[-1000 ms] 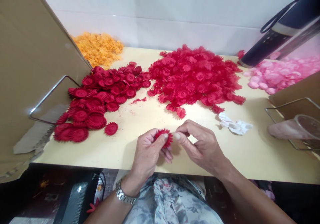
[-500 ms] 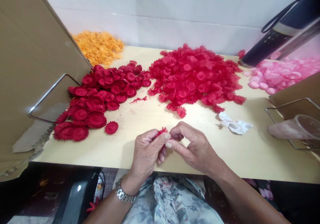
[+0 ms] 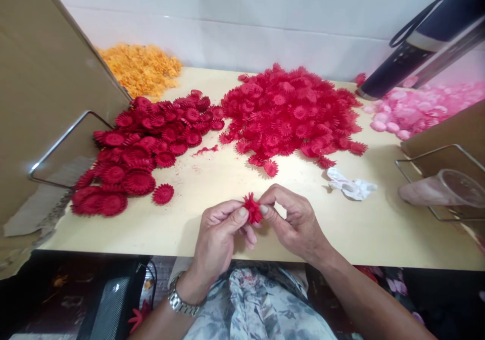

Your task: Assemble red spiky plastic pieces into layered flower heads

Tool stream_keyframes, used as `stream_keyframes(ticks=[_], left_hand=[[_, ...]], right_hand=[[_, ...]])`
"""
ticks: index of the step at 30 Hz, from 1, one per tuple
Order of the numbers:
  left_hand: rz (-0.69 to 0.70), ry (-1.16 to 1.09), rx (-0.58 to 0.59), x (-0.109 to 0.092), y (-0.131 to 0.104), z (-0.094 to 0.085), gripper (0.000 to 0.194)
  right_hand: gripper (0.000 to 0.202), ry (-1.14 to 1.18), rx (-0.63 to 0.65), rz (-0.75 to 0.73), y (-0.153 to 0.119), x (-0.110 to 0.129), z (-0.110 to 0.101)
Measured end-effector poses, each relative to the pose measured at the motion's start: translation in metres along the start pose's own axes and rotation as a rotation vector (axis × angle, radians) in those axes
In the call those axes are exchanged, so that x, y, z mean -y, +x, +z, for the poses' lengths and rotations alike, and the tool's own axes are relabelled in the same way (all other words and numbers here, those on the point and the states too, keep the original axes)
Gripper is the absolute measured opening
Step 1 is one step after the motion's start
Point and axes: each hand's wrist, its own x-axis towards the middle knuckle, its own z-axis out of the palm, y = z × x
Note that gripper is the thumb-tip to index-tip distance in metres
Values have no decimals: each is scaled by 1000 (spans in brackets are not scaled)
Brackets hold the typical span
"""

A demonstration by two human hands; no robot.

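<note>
From L, dk-red flower pile (image 3: 138, 158) lies on tabletop (image 3: 212, 181), L hand (image 3: 216, 231) pinches red flower (image 3: 251, 208) betw. thumb & fingers, flower held over tabletop nr. front edge, R hand (image 3: 297, 224) pinches flower's R side w/ thumb & index, and wht. tissue (image 3: 354, 187) lies farther R, nr. clear plastic cup (image 3: 428, 191).

I see a left hand (image 3: 217, 234) and a right hand (image 3: 295, 226), both bare, like the forearms (image 3: 352, 287). A silvery metal-link band (image 3: 184, 306) circles the left wrist (image 3: 194, 284). My feed shows a pale garment (image 3: 273, 312) printed with grey-blue leafy shapes, gathered into folds at the middle, with faint reddish marks.
</note>
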Motion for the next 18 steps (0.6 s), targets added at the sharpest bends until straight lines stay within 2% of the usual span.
stream_keyframes(ticks=[3, 7, 13, 15, 18], left_hand=[[-2, -23, -16, 1, 0, 1, 22], [36, 7, -56, 3, 0, 1, 23], [171, 289, -113, 3, 3, -5, 28], [192, 351, -104, 3, 4, -5, 30], [129, 291, -40, 2, 5, -4, 32]], right_hand=[[15, 97, -21, 57, -3, -2, 3], [17, 169, 12, 101, -4, -2, 5], [12, 147, 91, 59, -3, 1, 2], [12, 210, 122, 90, -3, 0, 0], [16, 307, 122, 124, -4, -5, -2]])
